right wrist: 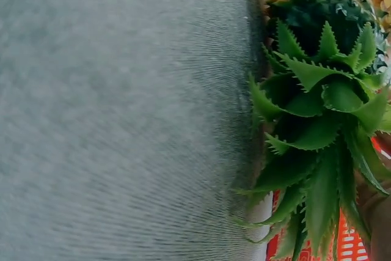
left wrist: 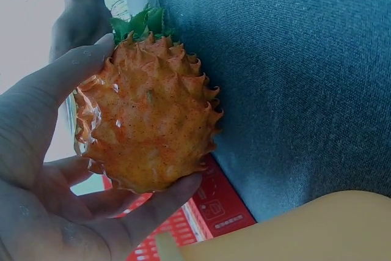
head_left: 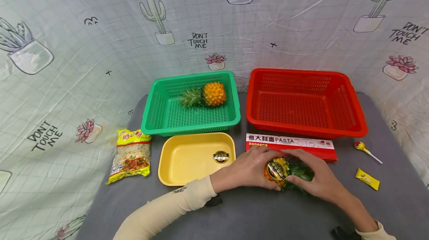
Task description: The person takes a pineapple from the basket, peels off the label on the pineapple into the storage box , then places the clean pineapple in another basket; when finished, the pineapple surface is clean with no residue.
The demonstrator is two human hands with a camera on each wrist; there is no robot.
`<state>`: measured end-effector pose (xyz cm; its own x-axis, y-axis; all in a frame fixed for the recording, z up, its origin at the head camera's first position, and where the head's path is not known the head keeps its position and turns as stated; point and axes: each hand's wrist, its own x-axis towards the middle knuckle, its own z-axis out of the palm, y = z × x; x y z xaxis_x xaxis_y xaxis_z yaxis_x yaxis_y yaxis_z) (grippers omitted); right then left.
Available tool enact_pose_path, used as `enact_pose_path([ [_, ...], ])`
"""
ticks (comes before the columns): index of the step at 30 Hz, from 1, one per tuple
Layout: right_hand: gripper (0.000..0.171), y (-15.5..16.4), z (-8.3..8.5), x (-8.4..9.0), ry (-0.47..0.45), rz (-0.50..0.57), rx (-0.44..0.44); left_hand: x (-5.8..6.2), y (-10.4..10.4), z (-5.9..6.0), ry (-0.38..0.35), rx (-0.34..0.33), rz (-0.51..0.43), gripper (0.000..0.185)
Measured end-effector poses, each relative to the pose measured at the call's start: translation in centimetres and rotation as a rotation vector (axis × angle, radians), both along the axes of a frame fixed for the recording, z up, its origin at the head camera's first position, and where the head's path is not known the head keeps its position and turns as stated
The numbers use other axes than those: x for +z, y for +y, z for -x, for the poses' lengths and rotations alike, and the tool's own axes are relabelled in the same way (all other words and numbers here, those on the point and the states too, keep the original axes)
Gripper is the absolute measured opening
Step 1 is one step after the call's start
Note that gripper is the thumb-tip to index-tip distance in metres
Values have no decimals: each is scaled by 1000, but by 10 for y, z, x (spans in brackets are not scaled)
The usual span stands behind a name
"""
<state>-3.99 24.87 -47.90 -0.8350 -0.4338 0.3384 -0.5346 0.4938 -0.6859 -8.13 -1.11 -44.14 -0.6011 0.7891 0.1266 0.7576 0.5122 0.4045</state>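
Note:
My left hand [head_left: 249, 167] holds the orange body of a small pineapple [head_left: 278, 169], thumb on one side and fingers curved round the other. Its spiky skin [left wrist: 149, 114] fills the middle of the left wrist view. At the leafy end my right hand [head_left: 318, 176] grips the same pineapple, its thumb beside a round black-and-gold sticker [head_left: 277, 169]. Green crown leaves [right wrist: 317, 126] hang large in the right wrist view, where most of that hand is hidden. Just behind the hands lies a red pasta box [head_left: 291, 149].
A green basket [head_left: 191, 126] holds another pineapple [head_left: 214, 94]. Beside it stands a red basket [head_left: 306, 130]. A yellow tray [head_left: 184, 158] and a noodle bag [head_left: 132, 154] lie left. At right are a lollipop [head_left: 360, 146] and a yellow packet [head_left: 367, 179].

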Motion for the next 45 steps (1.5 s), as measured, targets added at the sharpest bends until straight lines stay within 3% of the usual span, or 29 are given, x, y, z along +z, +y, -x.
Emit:
enact_pose_path([
  [11, 78, -2, -1, -10, 8, -69, -26, 5, -5, 5, -88, -36, -17, 86],
  [15, 77, -2, -1, -11, 16, -95, -32, 11, -8, 4, -101, -6, 14, 85],
  [20, 79, -2, -1, -10, 14, -132, -32, 21, -12, 2, -64, 38, 43, 83],
  [26, 80, -2, -1, -11, 6, -163, -31, 30, -15, 4, -65, 40, 12, 66],
  [37, 78, -4, -1, -11, 5, -163, -40, 31, -10, 4, -52, 25, 5, 31],
  [45, 76, -4, -1, -11, 12, -155, -47, 31, -7, 4, -37, 15, -21, 23],
])
